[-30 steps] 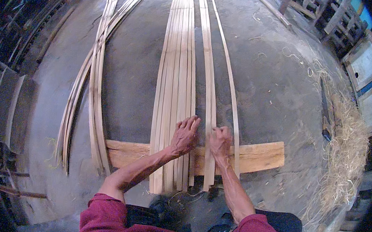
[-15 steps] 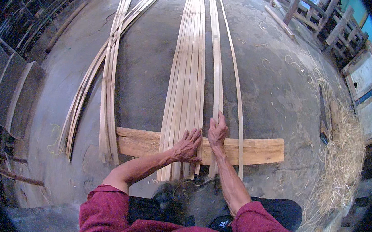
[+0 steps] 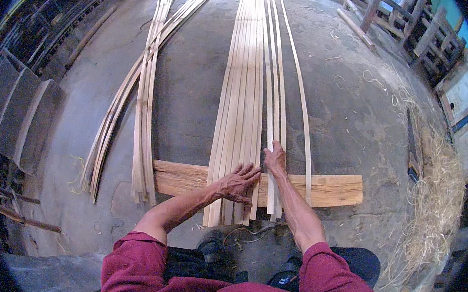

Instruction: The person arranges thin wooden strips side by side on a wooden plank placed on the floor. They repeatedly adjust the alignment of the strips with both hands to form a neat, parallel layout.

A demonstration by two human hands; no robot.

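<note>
Long pale bamboo strips (image 3: 240, 90) lie side by side in a flat row, running away from me with their near ends across a wooden board (image 3: 331, 190). My left hand (image 3: 238, 183) rests palm down on the right part of this row, fingers stretched out. Just to its right, my right hand (image 3: 275, 159) is closed around a few loose strips (image 3: 276, 105), which are slightly fanned apart. Its fingertips are partly hidden. Farther right, a single thin strip (image 3: 302, 85) lies apart, its near end on the board.
Two bundles of strips (image 3: 145, 92) cross each other at the left. Grey stepped blocks (image 3: 39, 121) stand at the left edge. A heap of shavings (image 3: 437, 205) lies on the right, beside a dark long tool (image 3: 413, 146). A wooden rack (image 3: 415, 22) stands at the far right.
The loose strips by my right hand have spread apart, and some now lie closer to the main row. My left hand stays on the row. The whole view has shifted slightly.
</note>
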